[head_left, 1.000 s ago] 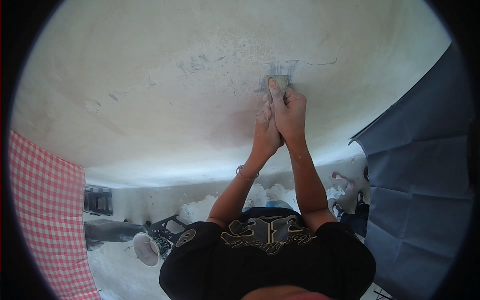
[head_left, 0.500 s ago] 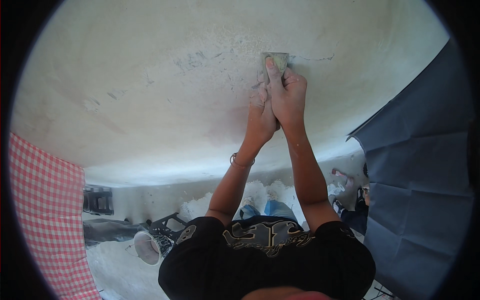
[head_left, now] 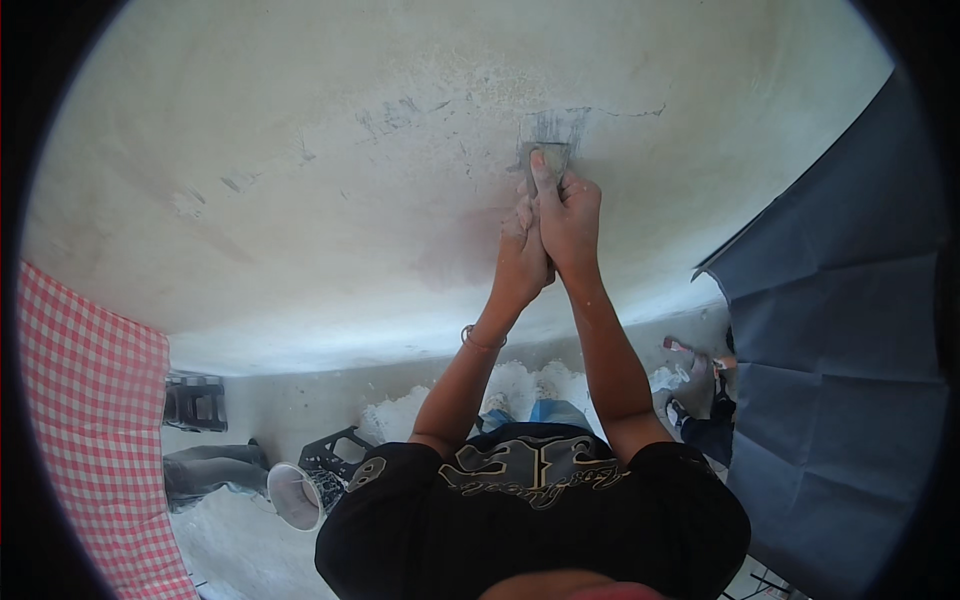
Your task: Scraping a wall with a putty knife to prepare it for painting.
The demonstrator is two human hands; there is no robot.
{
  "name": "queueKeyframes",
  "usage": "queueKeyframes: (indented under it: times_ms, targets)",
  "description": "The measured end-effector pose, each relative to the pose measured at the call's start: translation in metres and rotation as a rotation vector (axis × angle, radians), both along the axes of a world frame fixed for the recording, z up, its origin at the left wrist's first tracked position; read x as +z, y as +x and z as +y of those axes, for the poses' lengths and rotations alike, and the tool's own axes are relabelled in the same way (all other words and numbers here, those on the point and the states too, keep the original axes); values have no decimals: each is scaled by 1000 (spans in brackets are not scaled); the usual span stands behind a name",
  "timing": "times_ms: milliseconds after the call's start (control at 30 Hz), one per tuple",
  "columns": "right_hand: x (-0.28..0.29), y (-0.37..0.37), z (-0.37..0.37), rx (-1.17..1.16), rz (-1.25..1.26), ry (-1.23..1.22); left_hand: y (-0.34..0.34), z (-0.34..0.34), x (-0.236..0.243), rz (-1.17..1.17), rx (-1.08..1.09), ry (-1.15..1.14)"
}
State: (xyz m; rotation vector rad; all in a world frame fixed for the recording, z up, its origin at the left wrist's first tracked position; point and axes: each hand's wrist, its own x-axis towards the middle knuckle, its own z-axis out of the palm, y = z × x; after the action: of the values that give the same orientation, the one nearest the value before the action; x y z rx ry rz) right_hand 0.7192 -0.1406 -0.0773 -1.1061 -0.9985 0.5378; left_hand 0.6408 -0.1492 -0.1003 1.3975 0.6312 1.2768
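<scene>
A putty knife (head_left: 557,155) with a wide, dusty blade lies against the pale plastered wall (head_left: 300,80). My right hand (head_left: 572,225) is wrapped round it, the thumb laid along the blade. Pressed up beside it, my left hand (head_left: 519,250) is closed round the lower part of the same tool, and most of the handle is hidden by my fingers. White dust coats the fingers of both hands. Just above the blade is a freshly scraped grey patch (head_left: 556,125), from which a thin crack runs to the right. Flaked, scratched spots mark the wall to the left.
A pink checked cloth (head_left: 90,400) hangs at the left, a dark grey sheet (head_left: 840,400) at the right. Below stand a black stool (head_left: 336,452), another dark stool (head_left: 196,403) and a bucket (head_left: 296,497). Other people's legs (head_left: 215,470) show on both sides; white debris litters the floor.
Both hands have drawn the putty knife down the wall a short way. Where the blade was, a grey scraped strip now shows. The legs at the left have shifted slightly.
</scene>
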Motion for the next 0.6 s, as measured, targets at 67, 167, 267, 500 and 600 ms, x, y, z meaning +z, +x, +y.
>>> queueKeyframes:
  times_ms: [67,167,267,500,600]
  targets:
    - [16,-3,0,34,34,-43,-5,2,-3,48,20,7]
    - [35,-4,1,56,60,-40,-1,12,14,-67,-22,-114]
    - [18,7,3,11,-11,-29,1,1,12,-39,8,-88]
    - [32,2,2,20,27,-1,1,7,14,-50,-5,-20]
    - [29,8,1,70,21,12,-10,10,28,294,-122,-335]
